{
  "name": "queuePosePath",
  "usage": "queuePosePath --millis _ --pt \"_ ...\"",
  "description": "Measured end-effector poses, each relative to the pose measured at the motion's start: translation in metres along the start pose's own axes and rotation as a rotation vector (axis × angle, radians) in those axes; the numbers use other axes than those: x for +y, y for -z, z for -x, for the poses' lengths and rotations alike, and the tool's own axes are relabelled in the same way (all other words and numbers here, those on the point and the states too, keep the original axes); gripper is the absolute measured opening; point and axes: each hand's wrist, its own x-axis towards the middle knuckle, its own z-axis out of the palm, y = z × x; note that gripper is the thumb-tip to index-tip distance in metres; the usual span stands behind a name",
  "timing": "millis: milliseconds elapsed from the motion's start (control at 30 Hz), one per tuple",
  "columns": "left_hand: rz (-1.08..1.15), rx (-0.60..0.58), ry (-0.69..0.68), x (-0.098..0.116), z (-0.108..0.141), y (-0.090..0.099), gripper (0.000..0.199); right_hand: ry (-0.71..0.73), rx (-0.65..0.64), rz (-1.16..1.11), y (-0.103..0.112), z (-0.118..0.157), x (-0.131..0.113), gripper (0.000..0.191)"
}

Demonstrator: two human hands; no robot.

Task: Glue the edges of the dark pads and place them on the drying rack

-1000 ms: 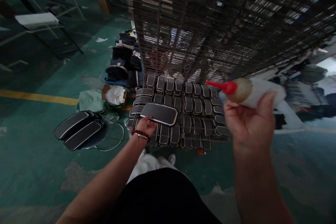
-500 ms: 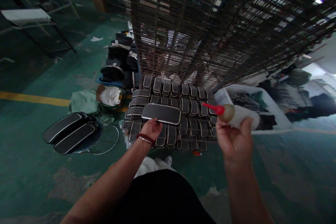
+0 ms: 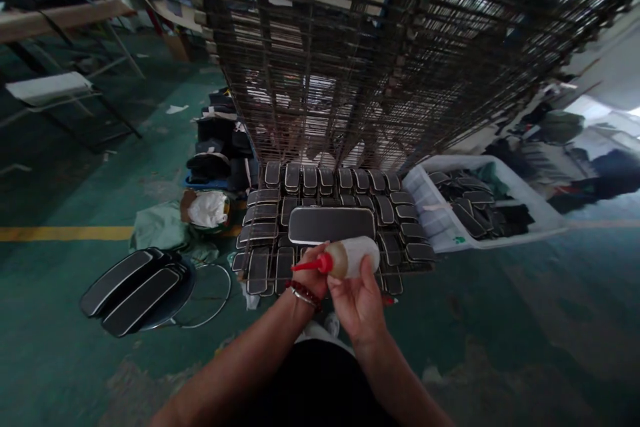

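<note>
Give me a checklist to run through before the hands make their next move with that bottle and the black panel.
1. Bottle gripped by the right hand: ok, thumb and fingers are on it.
2. Black panel showing its dark face to the camera: ok, with its pale edging visible.
3. Left hand gripping the black panel: cannot tell, the bottle blocks the view of the fingers.
4. Red nozzle aimed at the black panel: not ok, it points left across the left hand.
5. Red nozzle open at its tip: cannot tell, too small to see.
</note>
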Motion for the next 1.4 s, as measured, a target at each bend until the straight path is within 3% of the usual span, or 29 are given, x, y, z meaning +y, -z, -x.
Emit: queuePosePath --millis 100,200,300,400,500,567,667,800,900,1033,1167,1400 --pt "-0.072 -0.002 -0.049 -0.008 0.004 0.008 0.014 0.024 -0.012 -0.002 0.001 -0.002 -0.005 0.040" --pt "-0.169 0.002 -0.105 0.002 0.005 0.036 0.014 0.003 -0.004 0.011 0.002 -0.001 -0.021 0.038" --pt "-0.263 0.052 -0.077 0.042 0.002 0.070 0.017 -0.074 0.007 0.093 0.004 -0.001 -0.046 0.041" --pt "-0.407 0.099 -0.055 0.102 -0.002 0.080 0.016 -0.132 0.037 0.197 0.002 -0.003 -0.072 0.047" --pt "-0.645 -0.088 0.077 0.148 -0.003 0.056 0.022 -0.191 0.061 0.287 -0.003 -0.005 -0.089 0.053" --pt "-0.841 -0.227 0.144 0.159 -0.002 0.031 0.025 -0.233 0.055 0.349 -0.009 -0.009 -0.094 0.055" --pt "-1.054 -0.337 0.137 0.151 -0.004 -0.001 0.029 -0.280 0.023 0.432 -0.017 -0.013 -0.093 0.055" --pt "-1.108 -0.333 0.097 0.134 -0.005 -0.016 0.036 -0.258 -0.043 0.472 -0.022 -0.014 -0.090 0.047" --pt "-0.993 -0.277 0.082 0.136 0.005 -0.015 0.041 -0.119 -0.066 0.483 -0.028 -0.010 -0.102 0.050" --pt "-0.838 -0.177 0.152 0.149 0.027 -0.011 0.053 0.273 -0.070 0.510 -0.048 -0.003 -0.136 0.059" --pt "-0.845 -0.282 0.206 0.156 0.038 -0.005 0.053 0.601 -0.116 0.542 -0.068 -0.005 -0.156 0.046" --pt "-1.049 -0.408 0.156 0.155 0.046 -0.004 0.041 0.715 -0.200 0.698 -0.071 -0.015 -0.150 0.036"
